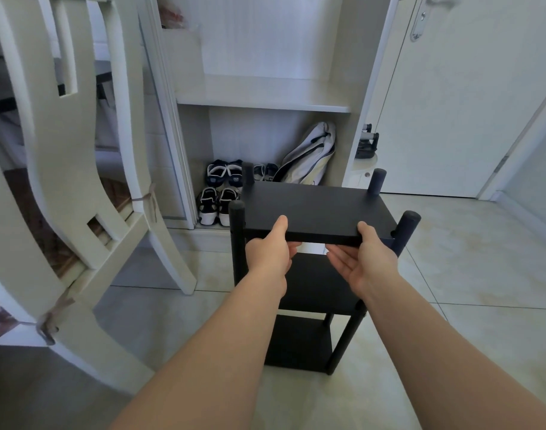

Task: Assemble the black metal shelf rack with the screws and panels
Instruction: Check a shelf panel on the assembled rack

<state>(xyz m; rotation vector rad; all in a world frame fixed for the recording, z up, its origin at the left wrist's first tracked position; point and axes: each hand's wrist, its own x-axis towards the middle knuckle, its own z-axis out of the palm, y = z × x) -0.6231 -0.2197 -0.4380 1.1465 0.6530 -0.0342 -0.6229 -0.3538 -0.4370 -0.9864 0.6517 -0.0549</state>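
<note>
Matt black shelf rack (315,209), glossy pale floor tiles (467,274), painted cream wooden chair (63,169)

The left hand (267,252) grips the top panel (315,209), thumb on top, its fingers hidden under the front edge. The right hand (369,259) reaches under the same edge, and whether its fingers touch the underside cannot be told. Both forearms run off the bottom edge at 6 o'clock. The top panel covers the back of the middle panel (315,283), and the forearms cover its front corners. The rear posts (247,175) show only their tips. The chair (63,150) at 9 o'clock is cut by the left and top edges, the door handle (419,24) at 1 o'clock by the top edge. The dark object (369,141) at 2 o'clock is too small to tell.
</note>
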